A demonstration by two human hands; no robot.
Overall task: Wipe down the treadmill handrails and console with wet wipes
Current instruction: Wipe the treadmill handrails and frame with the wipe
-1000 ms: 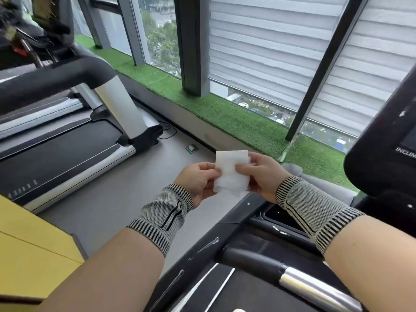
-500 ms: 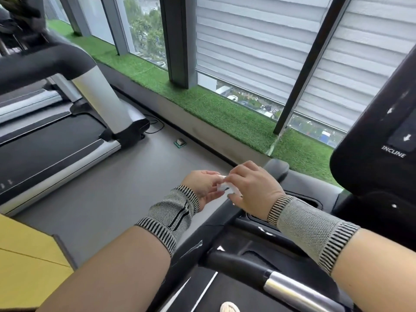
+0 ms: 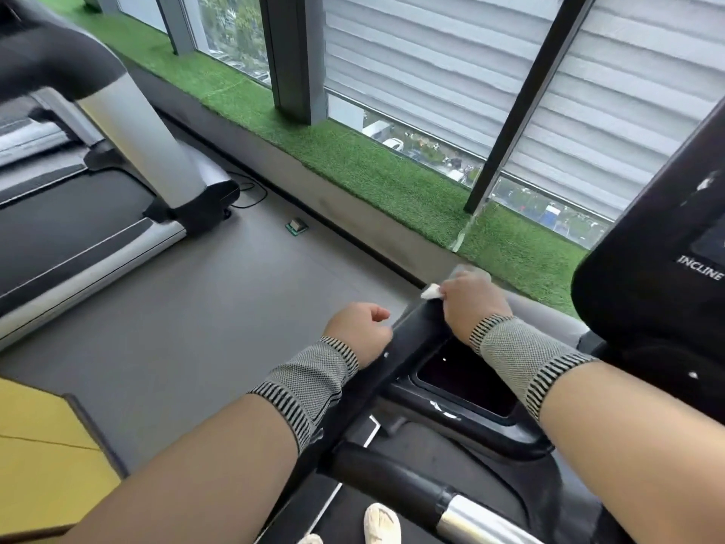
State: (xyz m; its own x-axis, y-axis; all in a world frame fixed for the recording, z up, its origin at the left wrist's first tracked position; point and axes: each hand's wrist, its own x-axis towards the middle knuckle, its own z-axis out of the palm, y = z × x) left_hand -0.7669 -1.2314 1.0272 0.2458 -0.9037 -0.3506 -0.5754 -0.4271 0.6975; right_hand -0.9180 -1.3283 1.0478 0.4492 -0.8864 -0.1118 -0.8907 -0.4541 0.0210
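Head view, looking down over both forearms, shows me the right hand curled around a small white folded wet wipe, with only a corner of the cloth poking out to the left of the knuckles. That hand sits on the far end of the black moulded left handrail of the treadmill, and the wipe is pressed at or just above the rail's tip; I cannot tell whether it truly touches. My left hand hangs nearer and to the left, just beside the same rail, its fingers loosely curled and holding nothing. The wipe lies to the right of and beyond the left hand, apart from it. Both wrists wear grey knitted wristbands with black striped cuffs. To the right rises the black console, marked INCLINE. Near the bottom edge runs a black crossbar with a silver metal section. A second treadmill stands at far left on the grey floor.
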